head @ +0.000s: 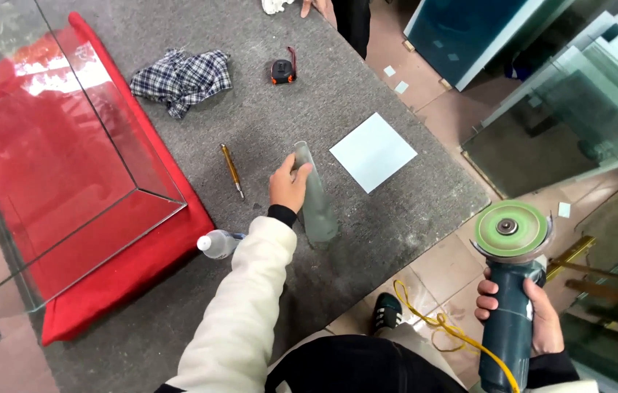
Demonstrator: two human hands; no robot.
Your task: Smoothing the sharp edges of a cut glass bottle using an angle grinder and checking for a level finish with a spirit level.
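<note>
So from the head cam, the left hand (288, 183) is wrapped around the top end of a narrow frosted glass strip (315, 198), which stands tilted with its lower end on the grey bench (367, 80) close to the near edge. The right hand (534, 320) is shut tight round the body of a dark angle grinder (509, 291) held off the bench's right edge over the floor, green disc (510, 228) facing up; can't really tell if it's spinning. Its yellow cable (433, 320) trails down by the shoe.

Just right of the strip lies a pale square glass pane (373, 151). Left of it there's a brass-coloured pen-like tool (231, 169) and a small plastic bottle (215, 244) touching the red cloth (134, 262) under a clear glass tank (68, 167). Toward the far edge sit a checked rag (181, 78) and a tape measure (282, 70).
</note>
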